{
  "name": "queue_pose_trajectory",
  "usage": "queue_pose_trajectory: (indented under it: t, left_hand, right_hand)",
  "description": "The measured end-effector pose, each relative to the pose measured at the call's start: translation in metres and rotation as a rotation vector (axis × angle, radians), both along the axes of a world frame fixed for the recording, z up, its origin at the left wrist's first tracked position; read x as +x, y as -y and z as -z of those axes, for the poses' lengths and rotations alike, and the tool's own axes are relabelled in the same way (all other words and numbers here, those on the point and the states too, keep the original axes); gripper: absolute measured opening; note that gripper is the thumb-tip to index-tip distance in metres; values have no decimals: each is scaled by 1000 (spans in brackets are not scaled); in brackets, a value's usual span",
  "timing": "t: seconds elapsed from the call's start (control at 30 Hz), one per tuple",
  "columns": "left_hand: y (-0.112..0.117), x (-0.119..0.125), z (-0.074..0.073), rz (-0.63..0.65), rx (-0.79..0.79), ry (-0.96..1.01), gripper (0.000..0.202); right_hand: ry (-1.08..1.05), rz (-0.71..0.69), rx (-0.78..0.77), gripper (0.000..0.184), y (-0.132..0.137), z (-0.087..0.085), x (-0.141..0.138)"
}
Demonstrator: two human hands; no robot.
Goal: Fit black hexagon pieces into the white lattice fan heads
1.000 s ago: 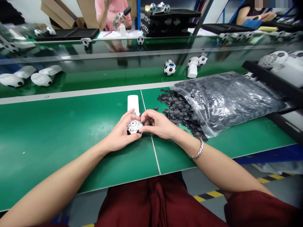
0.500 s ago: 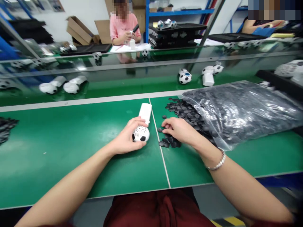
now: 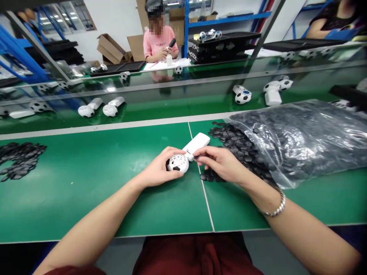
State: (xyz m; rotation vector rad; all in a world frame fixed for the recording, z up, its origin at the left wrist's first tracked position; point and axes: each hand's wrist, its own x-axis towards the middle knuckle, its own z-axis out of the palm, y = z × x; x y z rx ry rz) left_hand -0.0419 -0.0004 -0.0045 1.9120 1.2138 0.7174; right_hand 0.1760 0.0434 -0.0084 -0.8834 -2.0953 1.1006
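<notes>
My left hand (image 3: 163, 168) is closed around a white plastic soccer-ball shell (image 3: 180, 163) with cut-out openings and a black patch at its front. A flat white handle-like part (image 3: 197, 143) extends from the ball toward the back right. Just right of the ball, my right hand (image 3: 220, 160) pinches a small black piece (image 3: 196, 157) between thumb and fingers, close to the white part. Under and behind that hand lies a heap of loose black pieces (image 3: 232, 139), partly hidden by it.
A clear plastic bag (image 3: 309, 141) full of black pieces lies at the right. Another pile of black pieces (image 3: 21, 158) is at the far left. Beyond the pale strip, white ball units (image 3: 110, 110) sit on the green surface. Across the bench, a person in pink (image 3: 160, 42) handles something.
My right hand has lifted from the loose pieces and come left to the ball with a black piece. The ball's white handle part has swung to the right.
</notes>
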Motion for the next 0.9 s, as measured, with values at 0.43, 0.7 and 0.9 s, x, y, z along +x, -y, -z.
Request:
queue_pose_trajectory:
  t: [0.43, 0.7, 0.9]
  left_hand:
    - [-4, -4, 3, 61, -30, 20, 51]
    - [2, 17, 7, -113, 75, 26, 42]
    - [4, 25, 11, -191, 155, 37, 31]
  right_hand:
    - [-34, -196, 378, 12, 4, 2, -6]
    - [-79, -175, 357, 3, 4, 10, -16]
    - [-92, -82, 340, 12, -2, 17, -19]
